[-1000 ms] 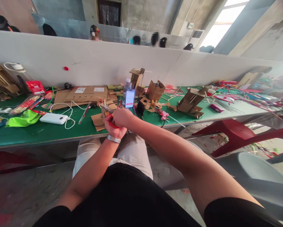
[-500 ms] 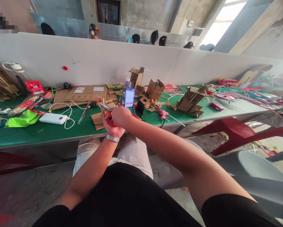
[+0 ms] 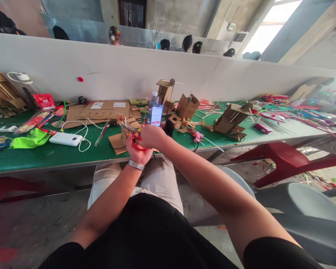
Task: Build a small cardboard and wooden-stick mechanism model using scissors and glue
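Observation:
Red-handled pliers (image 3: 134,129) are between my hands, their grey metal jaws pointing left over the near part of the bench. My left hand (image 3: 139,152), with a metal band on the wrist, is turned up with its fingers curled around a red handle. Pressed close above it, my right hand (image 3: 152,135) is closed in a fist on the pliers, and it hides part of the handles. A small cardboard piece with thin sticks (image 3: 124,135) stands just behind the left fingers. Beyond the hands are a clear bottle (image 3: 153,100) and an upright phone (image 3: 156,116) with a lit screen.
Cardboard sheets (image 3: 103,110) lie at the back of the green bench (image 3: 72,158). A white power bank (image 3: 66,138) with cables and a lime-green bag (image 3: 30,139) are left. Right are a folded cardboard model (image 3: 231,121), a pink object (image 3: 197,136) and a red stool (image 3: 277,155).
The view has shifted slightly, so the bench things appear a little farther right. My hands have parted slightly, and more of the red handles now shows between them.

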Demonstrator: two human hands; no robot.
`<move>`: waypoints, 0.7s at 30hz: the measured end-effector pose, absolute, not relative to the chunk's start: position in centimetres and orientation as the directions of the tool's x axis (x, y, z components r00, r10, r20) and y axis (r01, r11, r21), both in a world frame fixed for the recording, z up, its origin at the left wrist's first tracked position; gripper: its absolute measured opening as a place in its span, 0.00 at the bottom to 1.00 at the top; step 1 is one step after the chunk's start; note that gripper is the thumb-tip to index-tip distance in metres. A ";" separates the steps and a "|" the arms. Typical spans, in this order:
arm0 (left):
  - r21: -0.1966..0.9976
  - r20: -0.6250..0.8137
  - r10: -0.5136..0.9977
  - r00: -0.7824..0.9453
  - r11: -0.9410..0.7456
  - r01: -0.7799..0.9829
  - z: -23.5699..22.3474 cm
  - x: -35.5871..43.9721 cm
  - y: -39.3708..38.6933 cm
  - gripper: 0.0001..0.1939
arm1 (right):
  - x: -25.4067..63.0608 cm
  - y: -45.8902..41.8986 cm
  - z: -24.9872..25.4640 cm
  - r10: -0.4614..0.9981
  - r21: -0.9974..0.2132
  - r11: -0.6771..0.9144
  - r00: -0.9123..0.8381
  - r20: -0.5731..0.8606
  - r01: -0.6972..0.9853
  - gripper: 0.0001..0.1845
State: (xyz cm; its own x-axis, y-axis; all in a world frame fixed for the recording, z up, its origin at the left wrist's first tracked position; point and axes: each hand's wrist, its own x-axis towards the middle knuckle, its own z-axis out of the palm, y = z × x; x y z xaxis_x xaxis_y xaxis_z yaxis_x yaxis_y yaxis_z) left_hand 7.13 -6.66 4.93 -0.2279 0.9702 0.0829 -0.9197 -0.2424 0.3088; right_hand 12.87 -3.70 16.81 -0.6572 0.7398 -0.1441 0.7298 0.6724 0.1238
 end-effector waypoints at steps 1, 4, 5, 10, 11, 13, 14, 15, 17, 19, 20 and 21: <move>0.320 0.090 0.967 -0.240 -0.256 -0.912 4.9 7.2 -6.7 0.26 | 12.9 -3.9 16.8 0.749 0.124 0.663 -0.649 -0.134 0.739 0.25; 0.335 0.102 0.966 -0.238 -0.259 -0.906 4.7 7.2 -7.1 0.29 | 12.8 -4.1 16.9 0.764 0.128 0.646 -0.635 -0.116 0.753 0.29; 0.334 0.101 0.968 -0.231 -0.251 -0.908 4.6 7.2 -7.1 0.28 | 12.7 -4.1 16.8 0.764 0.131 0.645 -0.635 -0.113 0.753 0.31; 0.310 0.016 0.947 -0.321 -0.310 -0.899 4.4 7.7 -7.0 0.15 | 12.3 -3.9 15.7 0.728 0.165 0.685 -0.673 -0.127 0.710 0.27; 0.303 -0.013 0.937 -0.348 -0.328 -0.895 4.5 7.8 -6.9 0.13 | 12.2 -3.8 15.4 0.717 0.174 0.696 -0.684 -0.132 0.696 0.25; 0.295 -0.055 0.925 -0.375 -0.344 -0.891 4.7 8.0 -6.7 0.12 | 12.0 -3.7 15.0 0.695 0.192 0.718 -0.704 -0.146 0.669 0.22; 0.294 -0.062 0.924 -0.376 -0.343 -0.892 4.8 8.1 -6.7 0.13 | 12.0 -3.7 14.9 0.685 0.201 0.727 -0.711 -0.155 0.656 0.21; 0.296 -0.062 0.926 -0.373 -0.340 -0.892 5.0 8.2 -6.7 0.14 | 11.9 -3.6 15.0 0.676 0.209 0.736 -0.718 -0.167 0.644 0.20; 0.301 -0.050 0.928 -0.369 -0.339 -0.891 5.1 8.2 -6.6 0.16 | 11.9 -3.6 15.2 0.660 0.222 0.750 -0.726 -0.193 0.623 0.19; 0.299 -0.050 0.926 -0.374 -0.344 -0.890 5.1 8.1 -6.6 0.17 | 11.9 -3.6 15.7 0.641 0.228 0.766 -0.735 -0.221 0.600 0.17; 0.296 -0.057 0.923 -0.380 -0.348 -0.890 5.1 8.1 -6.6 0.16 | 11.9 -3.7 15.9 0.630 0.230 0.776 -0.740 -0.236 0.588 0.17; 0.294 -0.063 0.921 -0.383 -0.350 -0.889 5.0 8.1 -6.5 0.15 | 11.9 -3.7 16.1 0.616 0.228 0.787 -0.745 -0.257 0.573 0.16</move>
State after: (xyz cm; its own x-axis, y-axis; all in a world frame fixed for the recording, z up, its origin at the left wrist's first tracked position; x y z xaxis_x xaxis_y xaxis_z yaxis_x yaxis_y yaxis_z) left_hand 8.05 -6.54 5.02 -0.3834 0.9215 -0.0626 -0.8893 -0.3500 0.2944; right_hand 11.88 -3.70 16.11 -0.7447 0.6160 -0.2567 0.5727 0.7874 0.2282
